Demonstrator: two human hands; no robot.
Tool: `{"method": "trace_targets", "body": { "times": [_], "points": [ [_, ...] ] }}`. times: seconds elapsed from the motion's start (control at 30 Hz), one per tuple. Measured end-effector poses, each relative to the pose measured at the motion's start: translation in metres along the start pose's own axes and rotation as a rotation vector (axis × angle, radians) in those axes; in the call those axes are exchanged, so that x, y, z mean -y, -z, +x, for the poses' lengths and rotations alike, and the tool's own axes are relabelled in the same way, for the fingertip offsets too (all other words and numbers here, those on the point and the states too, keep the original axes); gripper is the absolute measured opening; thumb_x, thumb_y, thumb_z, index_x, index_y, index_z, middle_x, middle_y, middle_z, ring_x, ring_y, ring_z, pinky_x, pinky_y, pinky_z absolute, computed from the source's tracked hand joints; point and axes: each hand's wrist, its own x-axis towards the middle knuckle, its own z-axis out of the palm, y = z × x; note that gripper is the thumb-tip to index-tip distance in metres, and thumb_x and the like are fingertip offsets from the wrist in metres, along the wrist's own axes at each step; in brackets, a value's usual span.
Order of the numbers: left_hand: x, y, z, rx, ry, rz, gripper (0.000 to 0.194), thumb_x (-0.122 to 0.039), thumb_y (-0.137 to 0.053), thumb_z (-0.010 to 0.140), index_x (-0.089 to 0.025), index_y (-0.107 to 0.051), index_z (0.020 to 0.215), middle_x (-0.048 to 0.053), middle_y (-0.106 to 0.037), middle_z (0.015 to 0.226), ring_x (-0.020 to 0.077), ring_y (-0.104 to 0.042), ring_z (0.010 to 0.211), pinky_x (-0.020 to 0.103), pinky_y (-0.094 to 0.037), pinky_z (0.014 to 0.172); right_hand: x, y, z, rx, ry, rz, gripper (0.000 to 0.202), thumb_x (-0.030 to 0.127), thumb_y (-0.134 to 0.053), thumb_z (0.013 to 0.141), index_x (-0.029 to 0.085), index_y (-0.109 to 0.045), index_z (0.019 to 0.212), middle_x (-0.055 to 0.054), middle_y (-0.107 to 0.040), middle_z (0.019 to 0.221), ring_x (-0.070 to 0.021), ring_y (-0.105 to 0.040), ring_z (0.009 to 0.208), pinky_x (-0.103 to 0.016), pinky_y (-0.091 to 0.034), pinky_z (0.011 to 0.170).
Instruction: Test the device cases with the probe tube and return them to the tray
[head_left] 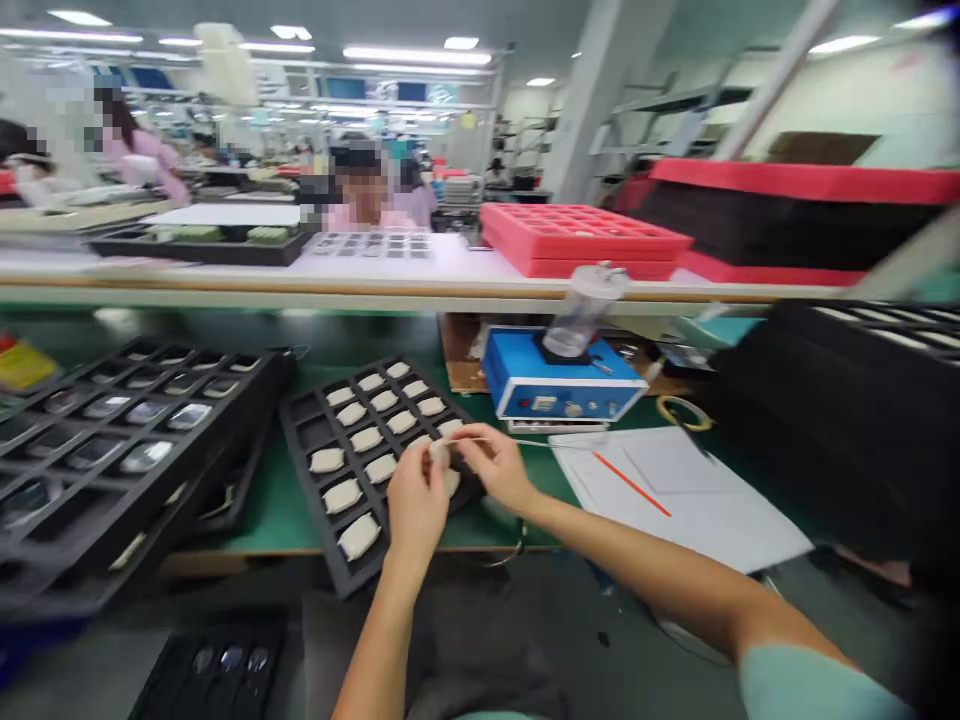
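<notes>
Over the right side of a black compartment tray (304, 412), my left hand (420, 495) pinches a small off-white piece (439, 454) between thumb and fingertips. Close beside it, my right hand (501, 470) has its fingers closed on a thin pale rod or cord (536, 443), which runs out to the right toward the paper. Its near end meets the piece or passes close by it; blur hides which. Several off-white pillow-shaped pieces (360, 537) lie in the tray's compartments, and a few compartments at its upper left hold nothing.
Stacked black trays (135, 430) of glossy parts stand at left. Behind my hands is a blue control box (566, 375) bearing a clear cylinder (585, 310). White paper (697, 500) with an orange stick (632, 484) lies right. Above runs a shelf (420, 290) with red foam trays (585, 240); people sit beyond.
</notes>
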Motion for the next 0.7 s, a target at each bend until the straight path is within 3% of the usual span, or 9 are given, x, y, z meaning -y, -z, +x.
{"method": "trace_targets", "body": {
  "times": [0.07, 0.17, 0.23, 0.33, 0.4, 0.53, 0.63, 0.7],
  "points": [
    [0.002, 0.02, 0.013, 0.039, 0.001, 0.114, 0.03, -0.018, -0.055, 0.096, -0.021, -0.074, 0.119, 0.011, -0.077, 0.117, 0.0264, -0.072, 0.109, 0.038, -0.057, 0.098, 0.0, 0.009, -0.013, -0.012, -0.066, -0.006, 0.031, 0.048, -0.066, 0.097, 0.02, -0.073, 0.109, -0.011, -0.08, 0.104, -0.0222, -0.077, 0.093, -0.037, -0.063, 0.086],
    [0.023, 0.067, 0.051, 0.054, 0.074, 0.291, 0.036, -0.011, -0.051, 0.097, -0.02, -0.074, 0.123, 0.015, -0.072, 0.125, 0.0308, -0.062, 0.128, 0.045, -0.048, 0.111, -0.008, 0.03, -0.03, -0.069, -0.16, -0.174, 0.038, 0.05, -0.071, 0.091, 0.023, -0.071, 0.117, -0.013, -0.077, 0.118, -0.0287, -0.075, 0.109, -0.046, -0.062, 0.095],
    [0.045, 0.098, 0.079, 0.061, 0.148, 0.399, 0.032, -0.017, -0.05, 0.101, -0.016, -0.073, 0.123, 0.019, -0.07, 0.128, 0.0352, -0.059, 0.131, 0.053, -0.046, 0.113, -0.017, 0.043, -0.036, -0.094, -0.157, -0.362, 0.042, 0.053, -0.069, 0.089, 0.022, -0.072, 0.116, -0.015, -0.074, 0.125, -0.0326, -0.07, 0.118, -0.054, -0.057, 0.105],
    [0.076, 0.126, 0.103, 0.139, 0.189, 0.513, 0.029, -0.034, -0.063, 0.102, -0.017, -0.07, 0.124, 0.013, -0.068, 0.13, 0.0301, -0.064, 0.122, 0.054, -0.051, 0.108, -0.032, 0.055, -0.032, -0.094, -0.193, -0.501, 0.047, 0.058, -0.066, 0.084, 0.021, -0.071, 0.114, -0.016, -0.072, 0.127, -0.0351, -0.067, 0.122, -0.06, -0.052, 0.109],
    [0.089, 0.131, 0.103, 0.148, 0.182, 0.586, 0.037, -0.041, -0.067, 0.101, -0.018, -0.066, 0.13, 0.011, -0.065, 0.135, 0.0283, -0.064, 0.123, 0.054, -0.052, 0.107, -0.043, 0.058, -0.025, -0.055, -0.251, -0.493, 0.05, 0.059, -0.066, 0.081, 0.021, -0.071, 0.114, -0.016, -0.073, 0.124, -0.0342, -0.07, 0.115, -0.059, -0.054, 0.106],
    [0.097, 0.125, 0.076, 0.121, 0.133, 0.696, 0.038, -0.032, -0.055, 0.106, -0.018, -0.063, 0.141, 0.017, -0.061, 0.147, 0.0324, -0.054, 0.138, 0.054, -0.047, 0.112, -0.057, 0.059, -0.016, 0.024, -0.307, -0.473, 0.057, 0.06, -0.065, 0.079, 0.018, -0.068, 0.118, -0.019, -0.072, 0.126, -0.036, -0.069, 0.116, -0.061, -0.053, 0.106],
    [0.095, 0.114, 0.057, 0.179, 0.074, 0.722, 0.039, -0.032, -0.049, 0.107, -0.024, -0.066, 0.141, 0.012, -0.057, 0.157, 0.0322, -0.044, 0.149, 0.052, -0.043, 0.116, -0.054, 0.06, -0.022, 0.026, -0.328, -0.52, 0.061, 0.061, -0.064, 0.076, 0.018, -0.068, 0.12, -0.019, -0.072, 0.125, -0.0389, -0.067, 0.121, -0.063, -0.051, 0.109],
    [0.092, 0.114, 0.048, 0.207, 0.057, 0.736, 0.041, -0.035, -0.05, 0.106, -0.026, -0.064, 0.143, 0.01, -0.053, 0.161, 0.0319, -0.041, 0.153, 0.053, -0.043, 0.117, -0.045, 0.061, -0.036, 0.034, -0.263, -0.586, 0.058, 0.058, -0.063, 0.077, 0.018, -0.069, 0.119, -0.019, -0.072, 0.126, -0.0424, -0.064, 0.125, -0.068, -0.046, 0.112]
  ]
}}
